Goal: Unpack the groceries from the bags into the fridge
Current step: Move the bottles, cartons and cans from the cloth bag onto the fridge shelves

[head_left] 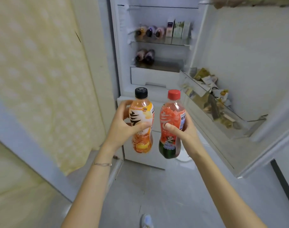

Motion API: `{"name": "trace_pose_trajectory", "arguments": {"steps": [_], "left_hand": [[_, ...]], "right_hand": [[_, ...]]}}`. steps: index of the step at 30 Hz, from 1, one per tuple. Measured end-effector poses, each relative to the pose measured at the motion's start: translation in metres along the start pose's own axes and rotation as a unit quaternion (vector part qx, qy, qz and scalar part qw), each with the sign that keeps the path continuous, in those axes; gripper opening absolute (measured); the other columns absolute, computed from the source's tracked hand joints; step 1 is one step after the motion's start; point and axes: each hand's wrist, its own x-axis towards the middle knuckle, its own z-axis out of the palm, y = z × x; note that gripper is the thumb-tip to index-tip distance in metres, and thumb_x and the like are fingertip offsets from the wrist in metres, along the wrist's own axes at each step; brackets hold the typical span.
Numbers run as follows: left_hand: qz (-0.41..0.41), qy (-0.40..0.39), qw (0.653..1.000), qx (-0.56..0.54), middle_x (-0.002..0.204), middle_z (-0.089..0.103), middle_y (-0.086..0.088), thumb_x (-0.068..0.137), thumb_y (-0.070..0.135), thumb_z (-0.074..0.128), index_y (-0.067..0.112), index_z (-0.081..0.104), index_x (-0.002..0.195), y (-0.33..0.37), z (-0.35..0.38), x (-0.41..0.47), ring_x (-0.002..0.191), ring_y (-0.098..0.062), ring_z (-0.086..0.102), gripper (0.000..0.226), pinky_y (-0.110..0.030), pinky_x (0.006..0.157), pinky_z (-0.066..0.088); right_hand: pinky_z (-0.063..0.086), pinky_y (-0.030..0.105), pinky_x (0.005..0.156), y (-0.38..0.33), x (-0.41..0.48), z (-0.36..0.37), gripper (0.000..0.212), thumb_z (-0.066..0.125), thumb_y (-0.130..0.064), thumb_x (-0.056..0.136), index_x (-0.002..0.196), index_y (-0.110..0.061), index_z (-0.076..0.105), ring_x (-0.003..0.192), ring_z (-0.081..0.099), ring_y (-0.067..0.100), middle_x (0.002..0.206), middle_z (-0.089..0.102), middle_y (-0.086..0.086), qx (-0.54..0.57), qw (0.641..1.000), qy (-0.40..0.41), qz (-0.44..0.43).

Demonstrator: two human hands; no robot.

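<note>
Grips orange bottle (pixel 143 143) upright in left hand (pixel 122 124), curled round its middle | grips red bottle (pixel 169 145) upright in right hand (pixel 183 131) | holds both side by side, just apart, in front of open fridge (pixel 122 66), below its shelves (pixel 160 43) | stored bottles (pixel 150 32) lying on fridge shelves, cartons (pixel 176 28) beside.

Bright and even all over, with a cool white cast inside the fridge (pixel 163 15). Sharp only in the middle, on the orange bottle (pixel 143 112) and the red bottle (pixel 170 112). Smeared and soft on the shelved bottles (pixel 150 32) farther back and the packets (pixel 206 83) in the door (pixel 247 46). Washed pale on the yellow cloth (pixel 41 79). Bowed outward toward the edges by the wide lens. Dully glossy on the floor (pixel 173 195).
</note>
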Motion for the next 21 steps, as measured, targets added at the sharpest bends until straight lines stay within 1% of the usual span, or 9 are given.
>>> {"name": "trace_pose_trajectory", "arguments": {"steps": [3,5,8,10,13,16,18,19,21], "left_hand": [[-0.002,0.007,1.0,0.01,0.118,0.063,0.007,0.063,0.029,0.089,0.036,0.051,0.114,-0.019,-0.009,0.038,0.106,-0.005,0.061,0.064,-0.024,0.078,0.056],[-0.005,0.013,1.0,0.012,0.12,0.062,0.006,0.064,0.026,0.088,0.035,0.051,0.116,-0.03,-0.013,0.066,0.107,-0.006,0.061,0.064,-0.026,0.078,0.056],[-0.012,0.009,1.0,0.02,0.118,0.063,0.008,0.069,0.019,0.087,0.031,0.052,0.119,-0.045,-0.017,0.109,0.105,-0.004,0.061,0.062,-0.028,0.08,0.057],[-0.015,0.013,0.999,0.027,0.117,0.064,0.011,0.069,0.019,0.086,0.035,0.051,0.119,-0.055,-0.02,0.138,0.106,-0.005,0.061,0.063,-0.029,0.081,0.058],[-0.014,0.009,1.0,0.026,0.118,0.064,0.012,0.071,0.022,0.085,0.039,0.049,0.121,-0.068,-0.022,0.18,0.109,-0.008,0.061,0.064,-0.031,0.084,0.058],[-0.012,0.004,1.0,0.017,0.118,0.066,0.008,0.069,0.027,0.087,0.034,0.051,0.124,-0.081,-0.025,0.221,0.11,-0.013,0.063,0.065,-0.037,0.086,0.057],[-0.007,0.0,1.0,0.021,0.119,0.066,0.008,0.066,0.034,0.086,0.034,0.052,0.125,-0.089,-0.026,0.25,0.111,-0.015,0.063,0.068,-0.04,0.087,0.057],[-0.005,-0.005,1.0,0.024,0.119,0.065,0.01,0.067,0.034,0.087,0.036,0.051,0.124,-0.093,-0.026,0.265,0.111,-0.015,0.063,0.068,-0.039,0.086,0.058],[0.002,-0.016,1.0,0.027,0.115,0.065,0.015,0.069,0.027,0.086,0.044,0.05,0.119,-0.099,-0.027,0.295,0.107,-0.007,0.063,0.064,-0.03,0.081,0.058]], "right_hand": [[0.055,0.02,0.072,0.009,0.048,0.009,0.075,0.076,-0.047,0.056,0.124,-0.03,0.05,0.098,0.068,0.01,0.108,0.068,-0.007,0.006,1.0,-0.012,-0.001],[0.055,0.018,0.07,0.013,0.081,0.013,0.072,0.078,-0.046,0.057,0.122,-0.032,0.05,0.097,0.067,0.008,0.108,0.067,-0.008,0.003,1.0,-0.017,0.0],[0.054,0.015,0.068,0.02,0.128,0.016,0.058,0.075,-0.034,0.065,0.116,-0.036,0.05,0.094,0.067,0.003,0.107,0.066,-0.01,0.003,1.0,-0.015,-0.005],[0.053,0.013,0.066,0.025,0.159,0.017,0.053,0.073,-0.034,0.065,0.113,-0.039,0.05,0.091,0.067,0.0,0.105,0.066,-0.014,-0.001,1.0,-0.01,-0.004],[0.051,0.015,0.066,0.031,0.205,0.018,0.056,0.081,-0.039,0.066,0.111,-0.041,0.048,0.09,0.066,0.001,0.105,0.062,-0.017,0.001,1.0,0.003,0.006],[0.049,0.022,0.074,0.034,0.25,0.018,0.066,0.073,-0.04,0.063,0.122,-0.036,0.043,0.098,0.061,0.006,0.111,0.06,-0.013,-0.002,1.0,0.014,0.012],[0.05,0.025,0.078,0.038,0.277,0.017,0.073,0.077,-0.04,0.065,0.129,-0.031,0.043,0.1,0.061,0.007,0.115,0.06,-0.011,-0.008,1.0,0.023,0.01],[0.05,0.025,0.078,0.04,0.29,0.017,0.074,0.079,-0.039,0.065,0.129,-0.031,0.042,0.101,0.061,0.007,0.115,0.06,-0.011,-0.011,0.999,0.03,0.01],[0.05,0.023,0.077,0.045,0.315,0.016,0.071,0.075,-0.038,0.064,0.127,-0.034,0.042,0.1,0.061,0.006,0.113,0.06,-0.012,-0.015,0.999,0.043,0.01]]}}
